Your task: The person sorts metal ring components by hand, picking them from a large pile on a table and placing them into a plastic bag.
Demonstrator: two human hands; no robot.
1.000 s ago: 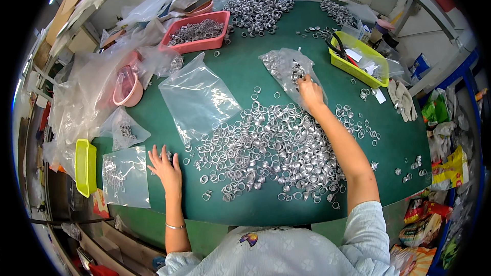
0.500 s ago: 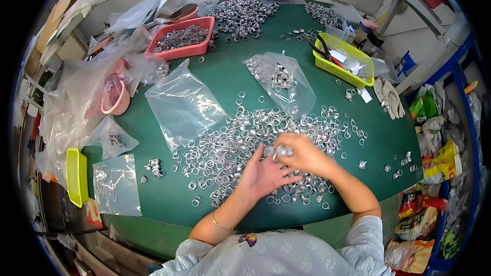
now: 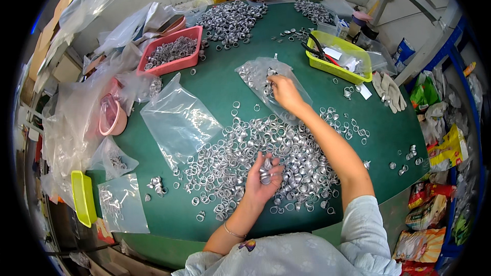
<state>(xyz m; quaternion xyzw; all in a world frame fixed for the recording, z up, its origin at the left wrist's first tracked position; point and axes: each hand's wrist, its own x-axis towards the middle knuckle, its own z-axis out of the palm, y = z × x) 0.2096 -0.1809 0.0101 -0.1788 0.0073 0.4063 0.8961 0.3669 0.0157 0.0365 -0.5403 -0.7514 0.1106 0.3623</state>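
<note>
Head view, my left hand (image 3: 262,187) near six o'clock, fingers curled around metal rings (image 3: 265,174), ring pile (image 3: 302,168) about it, my right hand (image 3: 284,93) toward one o'clock, fingertips at a clear bag (image 3: 249,74) of rings, pinching or not I cannot tell

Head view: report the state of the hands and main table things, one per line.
Left hand: curled around several metal rings
Right hand: touching rings, grip unclear
Ring pile: loose, spread out
Large clear bag: flat, seemingly empty
Red bin: holding many rings
Yellow-green basket: upright, holding papers
Black-and-red tool: resting over basket's rim
Gloves: lying unworn
</note>
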